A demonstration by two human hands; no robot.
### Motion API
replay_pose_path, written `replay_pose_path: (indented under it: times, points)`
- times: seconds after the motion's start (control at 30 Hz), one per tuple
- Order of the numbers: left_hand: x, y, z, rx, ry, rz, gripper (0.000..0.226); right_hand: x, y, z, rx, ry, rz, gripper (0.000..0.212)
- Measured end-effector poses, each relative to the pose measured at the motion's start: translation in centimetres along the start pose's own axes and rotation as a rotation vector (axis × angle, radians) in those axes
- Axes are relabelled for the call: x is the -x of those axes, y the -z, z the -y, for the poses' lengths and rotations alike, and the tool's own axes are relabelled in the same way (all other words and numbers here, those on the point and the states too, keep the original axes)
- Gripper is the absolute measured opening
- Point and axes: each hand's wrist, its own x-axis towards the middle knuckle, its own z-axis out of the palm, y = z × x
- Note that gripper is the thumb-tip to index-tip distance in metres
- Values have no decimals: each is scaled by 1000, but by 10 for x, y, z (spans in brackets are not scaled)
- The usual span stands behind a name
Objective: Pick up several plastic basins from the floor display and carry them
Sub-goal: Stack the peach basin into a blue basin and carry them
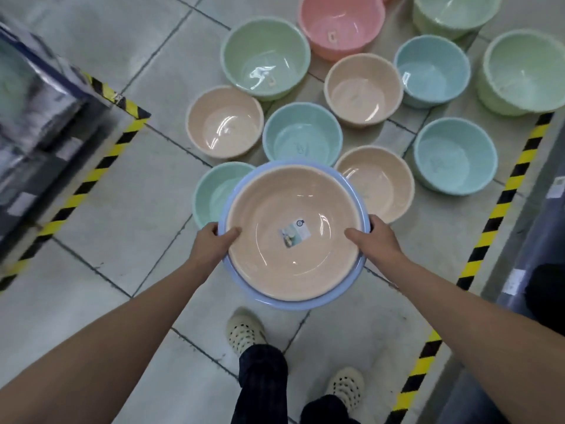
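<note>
centre: peach basin [293, 234] nested in blue basin [244, 289], held off the tiled floor [107, 240] | left hand [214, 240] grips left rim, right hand [376, 240] right rim, thumbs inside | upper frame: more basins [305, 133] on floor | lower centre: cream clogs [244, 332]

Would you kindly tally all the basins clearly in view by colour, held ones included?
Peach basins: 4 (one held)
Pale green basins: 3
Blue or teal basins: 5 (one held)
Pink basins: 1
Total: 13
</note>
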Motion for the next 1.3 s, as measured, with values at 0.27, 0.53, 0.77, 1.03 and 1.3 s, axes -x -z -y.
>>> replay_pose_path:
  times: [0.27, 0.53, 0.77, 1.03, 1.3]
  points:
    - [-22, 111, 8, 30, 34, -84, 19, -2, -91, 100, 207, 37, 75, 20]
    - [-58, 153, 22, 24, 107, -93, 31, -29, -151, 140, 271, 34, 83, 19]
    - [-81, 152, 15, 61, 166, -136, 33, -69, -169, 153, 305, -7, 124, 27]
    - [-124, 115, 14, 215, 239, -197, 23, -122, -182, 143, 261, -7, 119, 36]
    - [-200, 84, 74, 229, 257, -174, 12, -193, -225, 77, 213, -91, 174, 57]
